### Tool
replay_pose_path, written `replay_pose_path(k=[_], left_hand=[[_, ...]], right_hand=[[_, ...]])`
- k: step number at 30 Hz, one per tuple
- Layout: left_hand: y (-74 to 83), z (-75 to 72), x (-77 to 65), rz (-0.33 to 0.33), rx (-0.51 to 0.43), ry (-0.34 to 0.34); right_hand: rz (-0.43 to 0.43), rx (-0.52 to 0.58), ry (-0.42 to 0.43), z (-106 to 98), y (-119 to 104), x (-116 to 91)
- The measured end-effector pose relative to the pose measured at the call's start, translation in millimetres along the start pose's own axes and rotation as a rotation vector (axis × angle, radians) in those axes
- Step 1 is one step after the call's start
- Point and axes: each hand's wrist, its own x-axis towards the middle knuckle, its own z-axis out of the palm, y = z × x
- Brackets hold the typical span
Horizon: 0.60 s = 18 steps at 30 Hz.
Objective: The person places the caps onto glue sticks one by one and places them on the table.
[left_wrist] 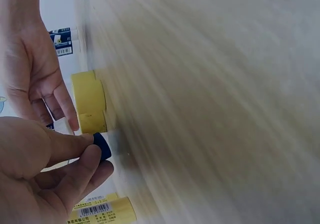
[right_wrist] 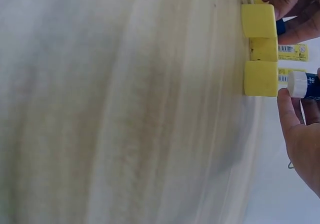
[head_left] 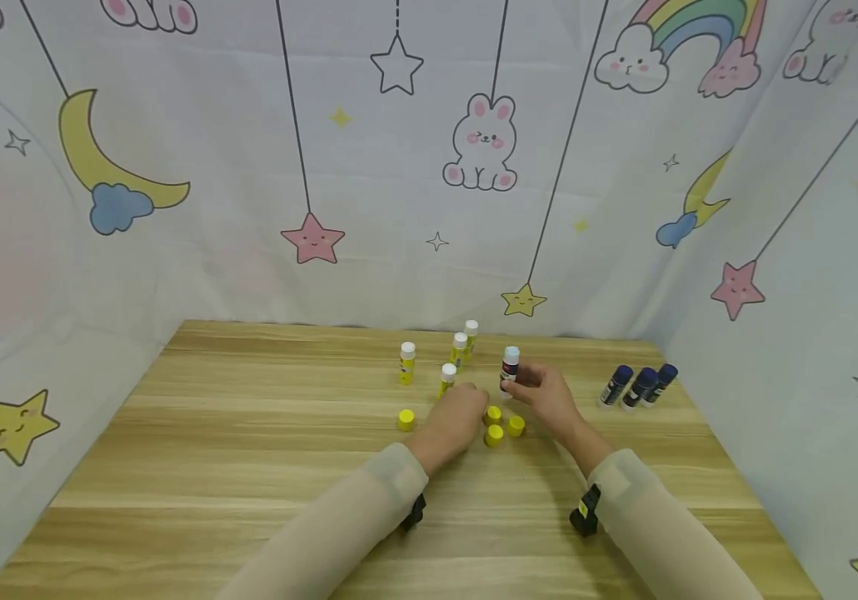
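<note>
Over the wood-grained tabletop (head_left: 249, 467), the left hand (head_left: 453, 423) and the right hand (head_left: 549, 398) are held near each other, so a bump could be caused by a careless sweep. A white-topped, cylindrical navy plastic tube (head_left: 510, 367) is held upright in the right hand and, if too loosely gripped, could be tipped. Around and beyond the left hand, four white-topped, cylindrical yellow plastic tubes (head_left: 407, 364) are stood; the nearest could be toppled by a knock. Three round yellow plastic caps (head_left: 494, 436), clustered between the hands, could be scattered by brushing. A small dark-blue plastic cap (left_wrist: 103, 146) is pinched by the left hand and could be dropped through slackening.
</note>
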Motion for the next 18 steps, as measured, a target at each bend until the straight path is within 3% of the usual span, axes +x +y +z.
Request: replay_pose_path(k=[9, 14, 18], left_hand=[[1.8, -8.1, -8.1, -0.018, -0.079, 0.052], [-4.7, -14.4, -19.6, -0.032, -0.162, 0.132], [-15.1, -18.2, -32.2, 0.004, -0.287, 0.226]], right_hand=[[-0.015, -0.043, 0.042, 0, -1, -9], [-0.017, -0.08, 0.047, 1, -3, -16], [-0.018, -0.128, 0.055, 4, -6, -23]])
